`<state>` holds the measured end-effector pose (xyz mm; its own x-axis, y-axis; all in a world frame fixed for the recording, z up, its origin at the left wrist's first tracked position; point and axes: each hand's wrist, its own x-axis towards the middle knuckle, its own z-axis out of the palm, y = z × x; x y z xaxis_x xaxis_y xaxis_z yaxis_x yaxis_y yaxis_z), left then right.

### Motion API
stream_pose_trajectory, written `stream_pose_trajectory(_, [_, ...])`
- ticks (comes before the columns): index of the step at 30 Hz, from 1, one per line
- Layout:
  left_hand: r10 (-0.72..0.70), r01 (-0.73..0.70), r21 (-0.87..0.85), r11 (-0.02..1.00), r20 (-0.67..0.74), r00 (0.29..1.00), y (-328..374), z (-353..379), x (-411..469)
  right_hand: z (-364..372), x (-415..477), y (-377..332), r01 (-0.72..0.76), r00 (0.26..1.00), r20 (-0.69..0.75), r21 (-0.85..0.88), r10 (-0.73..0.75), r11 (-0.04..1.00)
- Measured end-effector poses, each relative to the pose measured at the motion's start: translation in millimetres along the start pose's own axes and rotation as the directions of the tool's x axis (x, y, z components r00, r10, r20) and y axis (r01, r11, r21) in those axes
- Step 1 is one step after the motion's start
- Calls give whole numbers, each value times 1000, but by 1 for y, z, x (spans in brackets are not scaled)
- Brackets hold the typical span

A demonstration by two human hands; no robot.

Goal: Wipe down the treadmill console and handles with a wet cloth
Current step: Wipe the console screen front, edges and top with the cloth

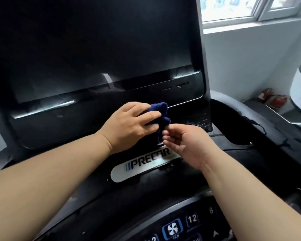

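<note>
This is an exercise room, either a gym or a home workout corner; which one cannot be told. A treadmill console [76, 122] with a large dark screen [94, 49] fills the upper left of the frame. A Precor badge [146, 165] sits below it at centre. A fan button [172, 229] and numbered keys [192, 218] line the bottom edge. A window [241, 9] and a plain white wall [250, 58] stand at upper right.
</note>
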<state>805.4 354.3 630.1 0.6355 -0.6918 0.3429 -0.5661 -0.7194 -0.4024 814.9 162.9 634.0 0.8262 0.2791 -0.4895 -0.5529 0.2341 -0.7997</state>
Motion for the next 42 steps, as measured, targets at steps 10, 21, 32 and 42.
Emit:
stream_pose_trajectory(10, [95, -106, 154, 982, 78, 992, -10, 1, -17, -24, 18, -5, 90, 968, -238, 39, -78, 995])
stream_pose_trajectory(21, [4, -25, 140, 990, 148, 989, 1, 7, -16, -16, 37, 1, 208, 889, -377, -169, -258, 963])
stream_pose_trajectory(32, [-18, -8, 194, 981, 131, 991, 6, 12, -20, 37, 41, 13, 192, 885, -388, -200, -258, 961])
stream_pose_trajectory(42, [50, -112, 180, 977, 317, 947, -31, -42, -161, 73, 10, 19, 276, 902, -299, -159, -313, 948])
